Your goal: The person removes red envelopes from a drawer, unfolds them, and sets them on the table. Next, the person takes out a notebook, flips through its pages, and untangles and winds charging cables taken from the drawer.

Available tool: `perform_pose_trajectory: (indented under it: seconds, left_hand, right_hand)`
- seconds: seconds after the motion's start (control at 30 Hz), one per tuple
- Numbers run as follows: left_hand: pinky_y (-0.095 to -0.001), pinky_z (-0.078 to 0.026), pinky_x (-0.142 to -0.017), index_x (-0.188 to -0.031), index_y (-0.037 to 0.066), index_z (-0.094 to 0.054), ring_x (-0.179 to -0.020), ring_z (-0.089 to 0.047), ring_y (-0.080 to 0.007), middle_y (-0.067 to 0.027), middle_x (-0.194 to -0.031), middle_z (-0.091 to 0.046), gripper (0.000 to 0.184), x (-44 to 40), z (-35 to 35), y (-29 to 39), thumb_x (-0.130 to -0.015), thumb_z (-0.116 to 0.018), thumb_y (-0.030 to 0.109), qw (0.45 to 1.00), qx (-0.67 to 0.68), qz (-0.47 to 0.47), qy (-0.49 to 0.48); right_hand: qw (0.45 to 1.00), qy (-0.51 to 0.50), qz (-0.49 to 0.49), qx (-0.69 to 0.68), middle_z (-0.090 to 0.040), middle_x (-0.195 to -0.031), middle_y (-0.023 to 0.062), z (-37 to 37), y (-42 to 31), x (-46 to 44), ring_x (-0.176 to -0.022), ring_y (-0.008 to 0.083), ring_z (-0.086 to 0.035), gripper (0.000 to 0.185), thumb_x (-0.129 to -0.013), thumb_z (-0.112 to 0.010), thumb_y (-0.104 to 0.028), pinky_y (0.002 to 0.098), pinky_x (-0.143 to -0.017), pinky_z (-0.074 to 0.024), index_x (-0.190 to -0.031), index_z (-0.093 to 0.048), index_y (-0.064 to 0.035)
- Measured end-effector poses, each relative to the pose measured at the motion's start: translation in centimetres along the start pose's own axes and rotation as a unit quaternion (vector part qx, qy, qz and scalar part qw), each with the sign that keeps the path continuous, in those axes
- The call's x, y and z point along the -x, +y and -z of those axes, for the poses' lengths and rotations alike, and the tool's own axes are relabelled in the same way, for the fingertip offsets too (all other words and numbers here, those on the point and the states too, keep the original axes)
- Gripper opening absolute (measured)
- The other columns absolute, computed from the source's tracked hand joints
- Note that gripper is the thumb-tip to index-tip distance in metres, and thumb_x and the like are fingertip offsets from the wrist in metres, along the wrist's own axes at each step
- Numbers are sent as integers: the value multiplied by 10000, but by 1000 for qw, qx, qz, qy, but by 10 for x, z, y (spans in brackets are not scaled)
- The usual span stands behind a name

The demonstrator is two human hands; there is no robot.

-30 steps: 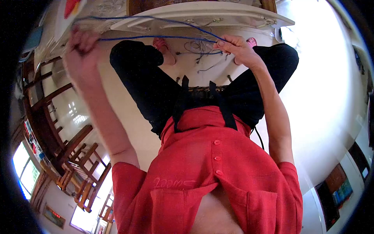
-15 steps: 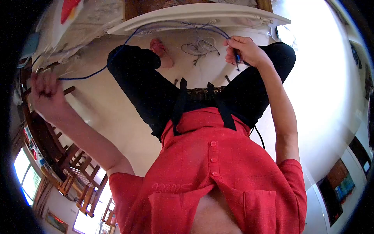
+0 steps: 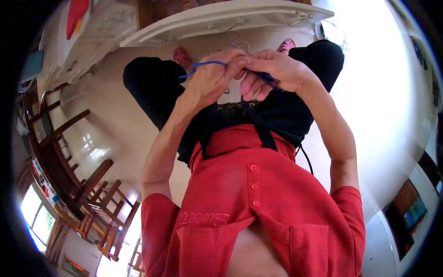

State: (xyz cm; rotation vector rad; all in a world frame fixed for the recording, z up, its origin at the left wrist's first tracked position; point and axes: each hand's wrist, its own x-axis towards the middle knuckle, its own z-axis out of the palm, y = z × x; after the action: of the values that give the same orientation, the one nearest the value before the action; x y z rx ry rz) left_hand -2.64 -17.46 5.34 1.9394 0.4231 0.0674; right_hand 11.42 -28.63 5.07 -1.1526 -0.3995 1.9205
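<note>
My left hand [image 3: 216, 74] and my right hand [image 3: 279, 70] meet in front of my knees, their fingers close together. A thin blue cable [image 3: 208, 63] runs over the back of my left hand, and its loose part shows at the left near the wrist. More of the blue cable lies in my right hand, under the thumb, with the fingers curled below. Both hands are closed on it. Its ends and exact path between the fingers are hidden.
A white curved board edge [image 3: 221, 22] crosses in front. Behind my hands, pale cables [image 3: 237, 44] lie on the floor, mostly covered. Wooden chairs [image 3: 108, 203] stand at left, near plastic-covered things [image 3: 99, 32]. My knees, in black trousers [image 3: 150, 85], are spread either side.
My left hand has come in from the far left to meet my right hand. The blue cable, stretched wide between them before, is now gathered at the hands.
</note>
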Motion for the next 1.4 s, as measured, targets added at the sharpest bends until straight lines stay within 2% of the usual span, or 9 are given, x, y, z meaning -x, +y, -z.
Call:
perform_pose_trajectory:
  seconds: [0.33, 0.4, 0.47, 0.57, 0.73, 0.83, 1.03, 1.2, 1.4]
  left_hand:
    - [-284, -422, -615, -859, -3, -591, -675, -554, -162, -108, -752, -586, 230, 19, 0, -28, -842, -507, 210, 996, 3, 87, -18]
    - [-269, -420, -622, -840, -20, -595, -679, -546, -148, -67, -715, -591, 258, 17, -11, -23, -847, -513, 224, 979, 168, 92, -71]
    - [-252, -418, -622, -834, -25, -597, -680, -544, -130, -43, -714, -593, 260, 16, -20, -16, -840, -530, 226, 977, 193, 75, -52]
    - [-218, -410, -622, -827, -16, -605, -686, -532, -90, -2, -719, -592, 237, 18, -5, -26, -822, -567, 219, 976, 195, 86, -41]
    - [-170, -262, -471, -803, 57, -618, -553, -381, -5, 63, -648, -510, 137, 35, 29, -40, -781, -629, 192, 946, 237, 222, 12]
    - [-170, -200, -453, -811, 66, -598, -527, -335, 9, 77, -619, -479, 136, 37, 22, -47, -780, -629, 194, 939, 281, 190, 52]
    - [-167, -290, -483, -811, 62, -558, -553, -382, -11, 63, -643, -478, 106, 42, 12, -66, -806, -593, 162, 945, 264, 176, 73]
    - [-176, -331, -505, -837, 53, -545, -573, -408, -24, 50, -660, -483, 92, 39, 5, -74, -820, -571, 140, 942, 287, 168, 40]
    - [-175, -335, -510, -863, 46, -554, -569, -412, -33, 43, -662, -483, 105, 42, 0, -78, -820, -575, 140, 944, 285, 161, 46]
  right_hand:
    - [954, 103, 99, 262, -590, -680, 53, 23, 14, 8, -495, 75, -486, 206, -833, -516, -102, 181, -473, -401, -987, -529, 35]
    - [940, 135, 108, 295, -592, -682, 56, 11, 13, 8, -512, 73, -491, 212, -817, -528, -81, 187, -480, -401, -995, -521, 33]
    - [877, 158, 190, 412, -598, -691, 64, 0, 9, 8, -559, 75, -519, 245, -788, -556, -73, 206, -496, -414, -1007, -510, 26]
    - [865, 127, 159, 458, -601, -691, 68, 18, -1, 22, -592, 79, -538, 267, -773, -571, -75, 222, -519, -430, -1014, -509, 22]
    - [925, 112, 133, 338, -585, -683, 27, 64, -9, 47, -590, 62, -529, 128, -787, -582, -73, 164, -524, -412, -871, -612, 18]
    - [931, 141, 113, 316, -615, -743, 52, 67, -10, 55, -676, 100, -590, 161, -784, -590, -68, 203, -633, -473, -908, -595, 34]
    - [934, 193, 275, 123, -621, -774, 61, 59, 10, 44, -612, 88, -572, 222, -773, -602, -58, 209, -587, -475, -976, -570, 26]
    - [924, 155, 348, 19, -600, -720, 34, 50, 16, 27, -577, 62, -540, 156, -765, -618, -78, 146, -425, -367, -903, -551, -49]
    - [918, 151, 364, -39, -585, -746, 54, 41, 16, 21, -625, 105, -541, 172, -802, -583, -116, 191, -511, -404, -944, -526, -38]
